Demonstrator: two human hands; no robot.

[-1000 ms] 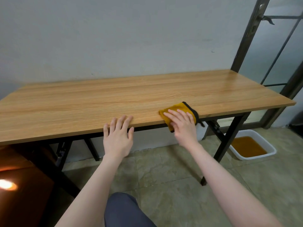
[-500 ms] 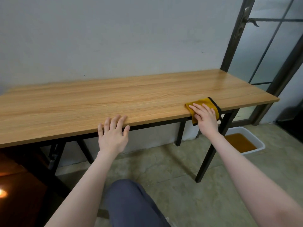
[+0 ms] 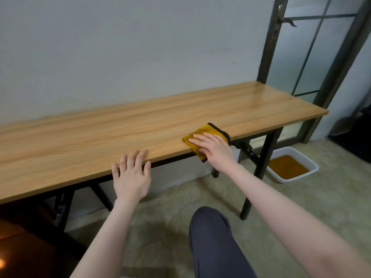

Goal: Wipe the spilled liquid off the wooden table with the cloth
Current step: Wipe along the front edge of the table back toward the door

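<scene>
A folded yellow cloth with a black border (image 3: pixel 208 130) lies at the front edge of the long wooden table (image 3: pixel 100 137), partly hanging over it. My right hand (image 3: pixel 214 146) presses flat on the cloth with straight fingers. My left hand (image 3: pixel 131 173) rests open at the table's front edge to the left, fingertips on the wood. No liquid shows plainly on the tabletop; the far right end looks glossy.
A white basin (image 3: pixel 313 167) of brownish liquid stands on the floor beyond the table's right legs. A metal-framed glass door (image 3: pixel 301 47) is at the right, a grey wall behind. My knee (image 3: pixel 212 237) is below the table edge.
My right hand slid the cloth right along the front edge, then back left towards the middle. The left hand kept its place on the edge.
</scene>
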